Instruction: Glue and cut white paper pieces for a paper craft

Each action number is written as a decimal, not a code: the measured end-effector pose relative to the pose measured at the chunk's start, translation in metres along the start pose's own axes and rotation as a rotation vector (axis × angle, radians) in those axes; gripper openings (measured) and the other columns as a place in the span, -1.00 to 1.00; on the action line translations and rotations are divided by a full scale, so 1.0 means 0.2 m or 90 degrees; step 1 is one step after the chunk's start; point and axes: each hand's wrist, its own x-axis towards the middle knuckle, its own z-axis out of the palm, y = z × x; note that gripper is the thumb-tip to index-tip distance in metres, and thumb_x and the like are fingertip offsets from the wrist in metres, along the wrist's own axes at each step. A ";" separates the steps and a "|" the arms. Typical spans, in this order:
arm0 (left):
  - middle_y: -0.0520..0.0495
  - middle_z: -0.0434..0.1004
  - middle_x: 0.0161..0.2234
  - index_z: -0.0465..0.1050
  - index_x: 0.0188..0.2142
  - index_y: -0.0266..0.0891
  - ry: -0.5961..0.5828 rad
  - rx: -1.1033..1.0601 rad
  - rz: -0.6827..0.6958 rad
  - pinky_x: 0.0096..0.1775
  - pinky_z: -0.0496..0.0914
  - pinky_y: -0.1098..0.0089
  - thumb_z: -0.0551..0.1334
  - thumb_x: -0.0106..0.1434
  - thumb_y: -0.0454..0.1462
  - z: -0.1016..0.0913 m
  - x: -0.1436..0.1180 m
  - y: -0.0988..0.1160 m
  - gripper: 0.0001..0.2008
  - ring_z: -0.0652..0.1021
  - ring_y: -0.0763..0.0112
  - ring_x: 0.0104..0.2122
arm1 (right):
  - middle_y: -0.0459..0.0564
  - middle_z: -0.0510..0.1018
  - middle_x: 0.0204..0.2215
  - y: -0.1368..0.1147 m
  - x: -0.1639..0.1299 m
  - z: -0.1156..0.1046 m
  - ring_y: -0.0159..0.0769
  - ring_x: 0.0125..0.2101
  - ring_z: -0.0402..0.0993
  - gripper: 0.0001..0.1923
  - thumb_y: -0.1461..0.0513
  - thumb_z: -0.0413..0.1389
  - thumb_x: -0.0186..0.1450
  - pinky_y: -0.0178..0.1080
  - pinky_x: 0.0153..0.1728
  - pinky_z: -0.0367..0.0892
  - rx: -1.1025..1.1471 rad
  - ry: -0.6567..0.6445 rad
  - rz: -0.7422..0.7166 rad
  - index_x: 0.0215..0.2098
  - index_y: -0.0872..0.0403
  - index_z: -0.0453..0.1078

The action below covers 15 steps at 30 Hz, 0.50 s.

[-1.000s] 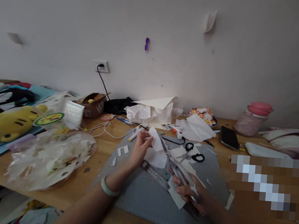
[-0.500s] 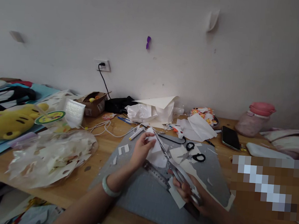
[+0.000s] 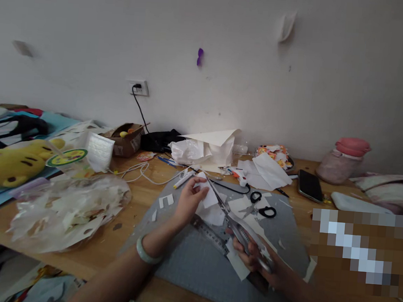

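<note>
Silver blades have shifted toward the left fingers since a second ago

The large silver-grey metal scissors [image 3: 235,219] now point slightly further left across the small white paper piece [image 3: 210,196] at the centre of the frame; the things around them lie as they did. The left hand [image 3: 188,200], wearing a pale green bangle [image 3: 146,255] on its wrist, pinches the paper between thumb and fingers. The right hand [image 3: 249,256] is closed around the handles of the scissors. Whether the blades touch the paper is too small to tell.

Containers: at left, a clear plastic bag [image 3: 29,235] holds many white scraps. Above it stands a clear plastic cup with a green-and-yellow lid [image 3: 67,157]. A brown cardboard box [image 3: 127,146], left of centre, holds small yellow and orange things. A pink-lidded jar [image 3: 341,166] stands at upper right; its contents are unclear.

Counted: two pairs of scissors, the second black-handled [image 3: 252,209] and lying right of centre; one black phone [image 3: 310,185]; one ruler with dark markings [image 3: 212,236] below the hands.

The grey cutting mat [image 3: 185,270] shows its surface below the ruler, down to its front edge. A strip of wooden table [image 3: 124,217] separates its left edge from the bag.
</note>
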 end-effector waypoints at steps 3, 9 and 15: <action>0.15 0.34 -0.60 0.32 -0.23 -0.25 -0.003 -0.008 0.009 -0.54 0.21 0.55 0.37 -0.15 -0.20 0.00 0.00 0.01 -0.54 0.36 0.56 -0.60 | -0.22 0.16 -0.57 0.01 0.00 -0.01 -0.60 -0.68 -0.19 -0.56 -0.07 0.25 -0.05 -0.35 -0.68 -0.28 -0.021 -0.008 -0.017 -0.39 0.06 0.37; 0.06 0.44 -0.41 0.35 -0.08 -0.20 -0.016 -0.017 0.053 -0.51 0.27 0.55 0.37 -0.14 -0.29 -0.01 0.02 0.00 -0.44 0.37 0.58 -0.56 | -0.21 0.20 -0.50 0.02 0.01 -0.04 -0.62 -0.66 -0.07 -0.58 0.10 0.34 -0.16 -0.40 -0.69 -0.18 -0.036 -0.039 -0.027 -0.36 0.04 0.38; -0.05 0.48 -0.20 0.39 -0.03 -0.18 -0.021 -0.023 0.081 -0.48 0.30 0.55 0.36 -0.11 -0.34 -0.03 0.03 -0.01 -0.42 0.38 0.58 -0.50 | -0.23 0.19 -0.51 0.02 0.01 -0.04 -0.62 -0.66 -0.07 -0.58 0.11 0.35 -0.16 -0.41 -0.71 -0.16 -0.047 -0.040 -0.023 -0.34 0.02 0.40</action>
